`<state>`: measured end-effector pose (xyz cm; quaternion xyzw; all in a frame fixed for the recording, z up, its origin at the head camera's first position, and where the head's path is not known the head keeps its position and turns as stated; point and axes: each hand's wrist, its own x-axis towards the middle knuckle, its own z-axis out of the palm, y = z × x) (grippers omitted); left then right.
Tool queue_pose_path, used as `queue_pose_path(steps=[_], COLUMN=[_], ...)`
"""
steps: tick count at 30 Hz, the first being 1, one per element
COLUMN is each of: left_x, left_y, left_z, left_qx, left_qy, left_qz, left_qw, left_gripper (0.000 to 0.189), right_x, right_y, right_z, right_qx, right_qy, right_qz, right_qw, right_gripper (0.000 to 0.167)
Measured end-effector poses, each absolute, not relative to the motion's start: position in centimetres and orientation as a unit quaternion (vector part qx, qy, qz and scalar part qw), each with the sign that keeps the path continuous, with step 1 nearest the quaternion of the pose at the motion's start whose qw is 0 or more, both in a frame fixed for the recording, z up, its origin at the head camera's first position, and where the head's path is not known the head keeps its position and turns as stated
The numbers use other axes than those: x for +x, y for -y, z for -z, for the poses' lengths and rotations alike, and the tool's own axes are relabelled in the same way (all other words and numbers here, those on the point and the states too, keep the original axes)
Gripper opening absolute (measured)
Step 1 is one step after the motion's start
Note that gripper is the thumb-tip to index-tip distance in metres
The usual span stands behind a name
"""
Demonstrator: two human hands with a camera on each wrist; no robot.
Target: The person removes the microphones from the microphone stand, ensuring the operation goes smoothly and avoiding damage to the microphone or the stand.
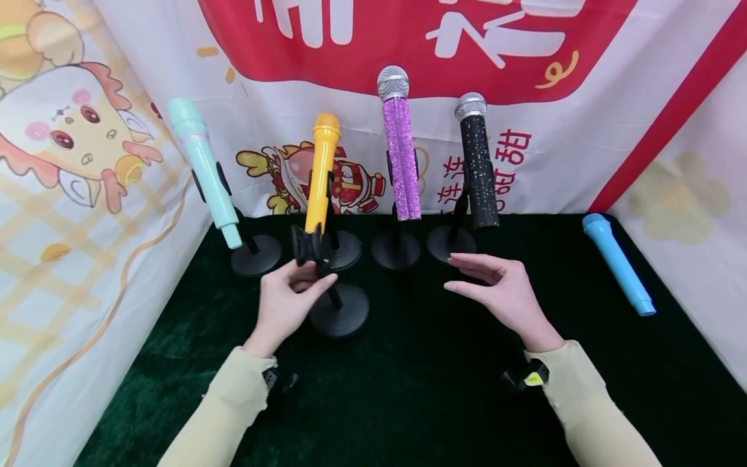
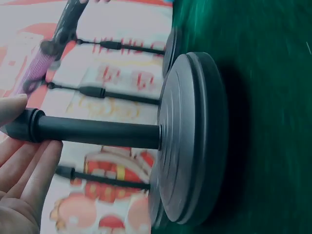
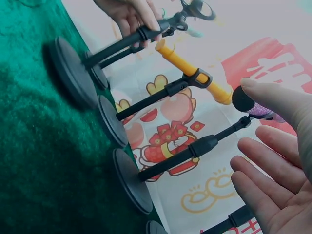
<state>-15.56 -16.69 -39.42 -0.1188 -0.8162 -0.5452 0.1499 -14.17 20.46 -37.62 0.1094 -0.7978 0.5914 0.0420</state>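
Observation:
My left hand (image 1: 288, 301) pinches the upper post of a black desktop microphone stand (image 1: 344, 314). Its clip, seen above the fingers in the head view, carries no microphone. The left wrist view shows thumb and fingers around the post's collar, with the round base (image 2: 183, 141) close over the green cloth. My right hand (image 1: 504, 292) is held in the air, fingers extended and thumb apart, with nothing in it. Nearest to it stands a black glittery microphone (image 1: 481, 172) in its stand. Behind the left hand, a yellow microphone (image 1: 321, 172) rests in another stand.
A mint microphone (image 1: 209, 172) on a stand is at the left, and a purple glittery microphone (image 1: 403, 159) stands mid-row. One blue microphone (image 1: 620, 266) lies on the dark green cloth (image 1: 420, 389) at the right. Printed white fabric (image 1: 350, 91) hangs behind.

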Motion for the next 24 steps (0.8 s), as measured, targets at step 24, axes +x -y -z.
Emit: queue_pose_path(steps=[24], left_x=[-14.8], left_y=[31.7], left_z=[39.6], left_qx=[0.019], left_qy=[0.861], left_qz=[0.428], left_qw=[0.275], left_gripper=[0.039], right_x=[-14.8], right_y=[-21.1], right_z=[38.4], right_qx=[0.096], right_qy=[0.805], right_qz=[-0.583], right_qw=[0.052], right_gripper=[0.045])
